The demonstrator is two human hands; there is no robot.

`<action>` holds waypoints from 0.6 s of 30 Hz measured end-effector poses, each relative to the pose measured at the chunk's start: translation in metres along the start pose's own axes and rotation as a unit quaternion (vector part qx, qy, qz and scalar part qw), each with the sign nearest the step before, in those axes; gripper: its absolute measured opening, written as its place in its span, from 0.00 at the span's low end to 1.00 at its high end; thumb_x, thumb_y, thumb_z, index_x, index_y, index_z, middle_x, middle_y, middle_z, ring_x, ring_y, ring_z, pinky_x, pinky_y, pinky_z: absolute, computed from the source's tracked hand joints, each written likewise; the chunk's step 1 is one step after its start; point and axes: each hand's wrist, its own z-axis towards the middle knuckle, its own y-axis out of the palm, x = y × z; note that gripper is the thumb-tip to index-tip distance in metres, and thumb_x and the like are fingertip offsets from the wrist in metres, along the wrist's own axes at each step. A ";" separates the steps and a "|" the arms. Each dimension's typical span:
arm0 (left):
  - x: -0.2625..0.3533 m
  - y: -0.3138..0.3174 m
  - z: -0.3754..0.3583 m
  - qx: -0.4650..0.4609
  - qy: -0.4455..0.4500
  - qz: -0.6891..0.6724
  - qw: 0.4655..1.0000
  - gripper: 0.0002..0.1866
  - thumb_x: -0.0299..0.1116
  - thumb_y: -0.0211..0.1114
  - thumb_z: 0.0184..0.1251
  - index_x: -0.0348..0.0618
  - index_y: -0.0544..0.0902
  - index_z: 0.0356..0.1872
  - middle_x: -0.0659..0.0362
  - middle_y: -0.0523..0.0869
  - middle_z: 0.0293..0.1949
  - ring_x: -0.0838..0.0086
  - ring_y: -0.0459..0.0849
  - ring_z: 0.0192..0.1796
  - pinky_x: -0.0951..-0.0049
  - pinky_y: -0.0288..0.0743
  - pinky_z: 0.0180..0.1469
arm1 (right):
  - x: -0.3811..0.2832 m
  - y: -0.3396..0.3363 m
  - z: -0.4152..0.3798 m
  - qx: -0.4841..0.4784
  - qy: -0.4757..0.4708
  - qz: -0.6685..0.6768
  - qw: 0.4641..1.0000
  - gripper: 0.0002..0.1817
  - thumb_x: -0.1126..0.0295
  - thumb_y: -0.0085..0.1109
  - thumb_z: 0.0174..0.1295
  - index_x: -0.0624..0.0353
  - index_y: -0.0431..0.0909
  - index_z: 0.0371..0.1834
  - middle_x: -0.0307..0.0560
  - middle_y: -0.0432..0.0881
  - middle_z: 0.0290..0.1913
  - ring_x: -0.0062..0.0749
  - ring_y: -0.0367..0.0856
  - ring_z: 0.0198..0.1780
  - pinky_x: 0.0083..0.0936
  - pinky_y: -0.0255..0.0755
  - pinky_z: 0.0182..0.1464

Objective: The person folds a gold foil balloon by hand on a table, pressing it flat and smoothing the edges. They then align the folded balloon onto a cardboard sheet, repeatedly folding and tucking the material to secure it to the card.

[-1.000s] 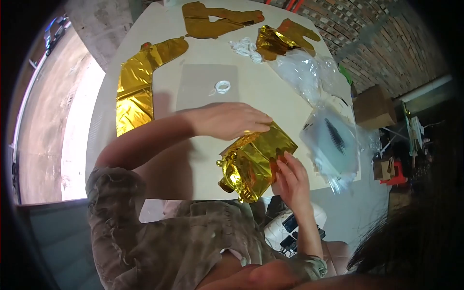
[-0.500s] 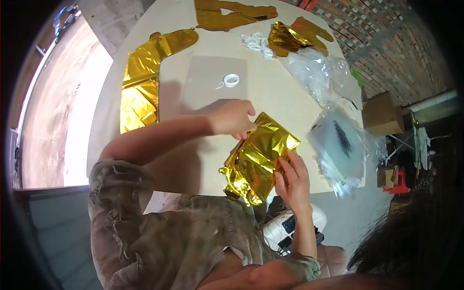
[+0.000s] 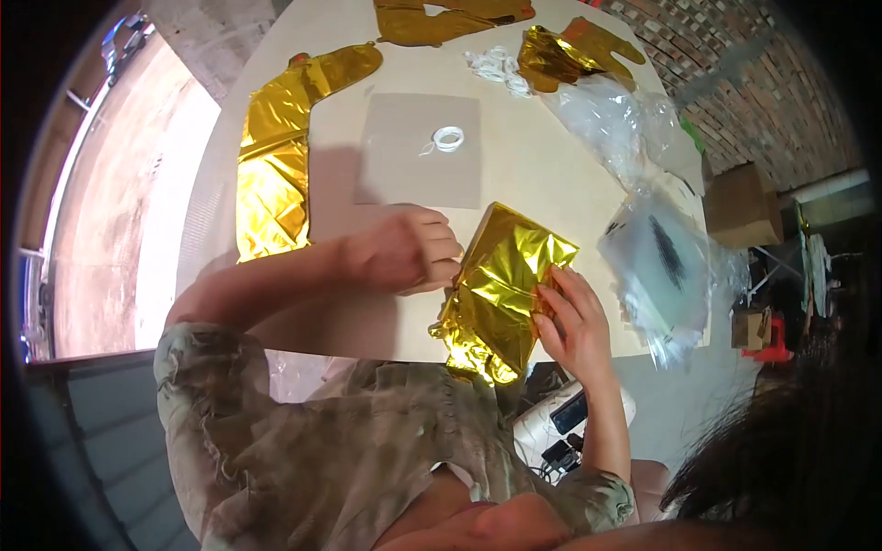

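Note:
A folded gold foil balloon (image 3: 510, 280) lies at the table's near edge, its crinkled lower end reaching over the edge. My left hand (image 3: 409, 250) is closed beside the balloon's left edge, knuckles up. Its fingertips are turned under, so what they pinch, if anything, is hidden. On the right side of the foil rests my right hand (image 3: 574, 321), fingers stretched out over the edge and surface. Beyond my hands, a coil of white ribbon (image 3: 447, 139) sits on a flat grey sheet (image 3: 413, 179).
Flat gold foil balloons lie at the left (image 3: 274, 174) and far side (image 3: 441, 23), with a crumpled one (image 3: 560, 60) at far right. White ribbon coils (image 3: 496, 69), clear plastic bags (image 3: 602, 129) and a stack of clear sleeves (image 3: 657, 266) line the right side.
My left hand has moved left and slightly down, off the balloon's upper surface, with its fingers curled in. My right hand stays on the foil. The whole view has shifted slightly.

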 end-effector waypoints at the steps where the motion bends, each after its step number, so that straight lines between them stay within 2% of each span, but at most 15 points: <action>1: 0.000 -0.003 0.002 0.039 0.017 -0.014 0.999 0.14 0.37 0.68 0.65 0.45 0.83 0.49 0.56 0.84 0.53 0.64 0.82 0.57 0.62 0.74 0.63 | 0.002 -0.002 -0.001 -0.006 0.007 0.033 0.999 0.19 0.71 0.68 0.58 0.64 0.84 0.53 0.57 0.77 0.67 0.55 0.75 0.68 0.43 0.70 0.70; 3: -0.002 -0.006 0.018 0.083 0.046 -0.034 0.995 0.15 0.37 0.67 0.65 0.44 0.82 0.50 0.56 0.84 0.54 0.64 0.82 0.58 0.61 0.74 0.63 | 0.005 -0.008 -0.007 -0.011 0.025 0.055 0.998 0.19 0.71 0.68 0.58 0.63 0.84 0.53 0.57 0.77 0.67 0.55 0.75 0.68 0.43 0.70 0.69; 5: -0.007 -0.006 0.046 0.128 -0.017 -0.087 0.988 0.18 0.40 0.64 0.70 0.44 0.81 0.57 0.53 0.81 0.62 0.60 0.78 0.66 0.57 0.69 0.70 | 0.004 -0.007 -0.016 0.047 0.059 0.081 0.994 0.16 0.73 0.67 0.60 0.63 0.84 0.51 0.58 0.79 0.65 0.54 0.77 0.66 0.43 0.71 0.69; 6: -0.011 -0.004 0.061 0.129 -0.008 -0.092 0.987 0.18 0.40 0.64 0.70 0.44 0.81 0.57 0.53 0.81 0.62 0.60 0.78 0.66 0.57 0.69 0.70 | 0.004 -0.006 -0.021 0.050 0.066 0.075 0.994 0.16 0.73 0.67 0.60 0.63 0.84 0.51 0.58 0.79 0.65 0.54 0.77 0.66 0.43 0.71 0.69; 8: -0.022 -0.004 0.089 0.055 0.014 -0.111 0.992 0.21 0.41 0.59 0.74 0.44 0.80 0.63 0.49 0.73 0.72 0.56 0.68 0.75 0.51 0.59 0.78 | 0.002 -0.001 -0.029 0.090 0.082 0.030 0.992 0.15 0.71 0.69 0.59 0.59 0.85 0.51 0.52 0.81 0.62 0.53 0.77 0.66 0.44 0.71 0.68; 9: -0.026 -0.004 0.098 -0.006 0.029 -0.097 0.995 0.24 0.44 0.54 0.78 0.47 0.74 0.70 0.47 0.63 0.78 0.55 0.57 0.81 0.51 0.47 0.82 | -0.002 -0.001 -0.032 0.101 0.075 0.000 0.992 0.13 0.73 0.69 0.59 0.58 0.85 0.49 0.50 0.83 0.60 0.50 0.79 0.63 0.44 0.72 0.66; 12: -0.032 0.026 0.107 -0.046 0.032 -0.075 0.996 0.28 0.47 0.53 0.79 0.50 0.69 0.75 0.48 0.57 0.80 0.55 0.52 0.83 0.51 0.43 0.83 | -0.006 0.006 -0.044 0.125 0.049 -0.031 0.990 0.13 0.75 0.70 0.58 0.57 0.85 0.47 0.47 0.83 0.60 0.46 0.81 0.61 0.42 0.74 0.65; 13: -0.033 0.030 0.106 -0.046 0.035 -0.076 0.995 0.28 0.47 0.53 0.79 0.50 0.69 0.75 0.48 0.57 0.80 0.55 0.52 0.83 0.51 0.43 0.83 | -0.009 0.003 -0.044 0.122 0.040 -0.055 0.990 0.15 0.76 0.68 0.54 0.57 0.85 0.47 0.45 0.84 0.58 0.43 0.82 0.57 0.38 0.76 0.61; 15: -0.027 0.036 0.102 -0.071 0.027 -0.017 0.997 0.31 0.50 0.52 0.79 0.52 0.64 0.78 0.49 0.54 0.82 0.56 0.49 0.84 0.51 0.40 0.83 | -0.010 -0.003 -0.045 0.109 0.035 -0.072 0.991 0.17 0.76 0.67 0.52 0.57 0.85 0.47 0.44 0.84 0.57 0.42 0.82 0.56 0.37 0.77 0.59; 18: -0.023 0.034 0.101 -0.074 0.013 -0.018 0.997 0.32 0.53 0.51 0.79 0.53 0.64 0.78 0.49 0.54 0.82 0.57 0.47 0.84 0.50 0.37 0.83 | -0.012 -0.010 -0.039 0.091 0.010 -0.102 0.991 0.19 0.76 0.64 0.48 0.57 0.85 0.47 0.43 0.84 0.54 0.40 0.82 0.54 0.35 0.77 0.55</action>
